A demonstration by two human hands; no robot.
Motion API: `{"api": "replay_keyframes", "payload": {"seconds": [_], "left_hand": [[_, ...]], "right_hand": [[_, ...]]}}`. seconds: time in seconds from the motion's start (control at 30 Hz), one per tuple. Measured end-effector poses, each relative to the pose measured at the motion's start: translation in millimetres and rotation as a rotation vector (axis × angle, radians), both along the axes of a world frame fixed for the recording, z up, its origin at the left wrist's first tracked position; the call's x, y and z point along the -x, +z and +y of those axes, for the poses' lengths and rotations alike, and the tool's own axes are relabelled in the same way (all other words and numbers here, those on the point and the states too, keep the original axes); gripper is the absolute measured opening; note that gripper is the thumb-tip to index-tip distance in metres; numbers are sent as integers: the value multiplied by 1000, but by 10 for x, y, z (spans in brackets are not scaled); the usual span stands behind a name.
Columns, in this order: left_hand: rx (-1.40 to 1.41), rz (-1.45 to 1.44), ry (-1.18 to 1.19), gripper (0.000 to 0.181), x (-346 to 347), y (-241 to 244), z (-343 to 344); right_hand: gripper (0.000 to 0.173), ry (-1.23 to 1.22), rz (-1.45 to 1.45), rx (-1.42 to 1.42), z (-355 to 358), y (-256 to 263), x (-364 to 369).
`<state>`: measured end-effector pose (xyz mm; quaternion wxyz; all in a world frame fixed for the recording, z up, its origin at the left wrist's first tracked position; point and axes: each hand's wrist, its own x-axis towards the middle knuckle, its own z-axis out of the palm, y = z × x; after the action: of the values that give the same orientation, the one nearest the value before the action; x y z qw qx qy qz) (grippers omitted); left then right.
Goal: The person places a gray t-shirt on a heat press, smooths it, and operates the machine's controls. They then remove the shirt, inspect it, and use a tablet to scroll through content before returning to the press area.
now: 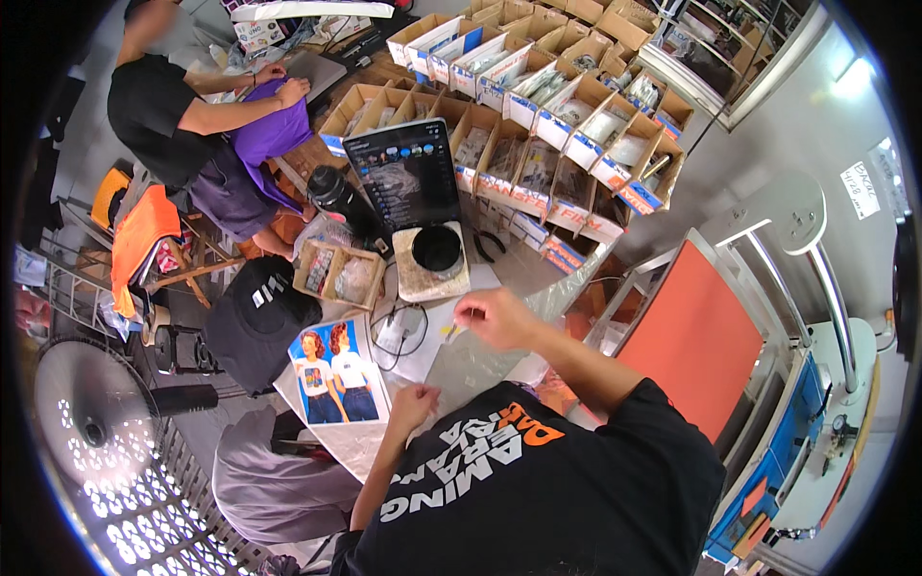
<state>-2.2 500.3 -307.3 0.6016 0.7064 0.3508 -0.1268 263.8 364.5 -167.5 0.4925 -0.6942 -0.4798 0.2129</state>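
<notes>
My right hand [493,317] is raised above the table, thumb and fingers curled together. A small dark item [451,333] shows just below its fingertips, too small to name; whether the hand grips it is unclear. Lower and to the left, my left hand [416,405] has its fingers bent by the table's near side, and what lies under them is hidden. Between the hands lies a greyish clear plastic sheet [464,367]. Left of my left hand is a colour print of two figures in white shirts and jeans [338,378]. A white charger [392,333] with a coiled black cable lies beyond it.
A black cap [263,324], small divided cardboard box [367,281], black bottle [335,191], lit tablet-like screen [407,180] and black cup [437,248] stand around the table. Cardboard bins [547,129] rise behind. A heat press [691,338] is right, a fan [94,425] left. Another person [173,108] handles purple cloth.
</notes>
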Motion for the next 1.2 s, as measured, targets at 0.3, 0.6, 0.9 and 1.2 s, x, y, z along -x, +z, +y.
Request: {"api": "replay_keyframes", "payload": {"seconds": [0.3,0.6,0.9,1.2], "left_hand": [[27,489,199,87,-37,-399,62],[-68,653,285,97,-355,-169,-12],[-98,572,111,91,-288,-81,73],[-61,576,179,87,-298,-65,79]], "right_hand": [[10,-512,-101,-255,-166,1049,-1441],[19,-656,-89,-431,-343,1151,-1716],[26,-777,68,-269,72,898,-1776],[23,-815,-143,-179,601,760,-2049]]}}
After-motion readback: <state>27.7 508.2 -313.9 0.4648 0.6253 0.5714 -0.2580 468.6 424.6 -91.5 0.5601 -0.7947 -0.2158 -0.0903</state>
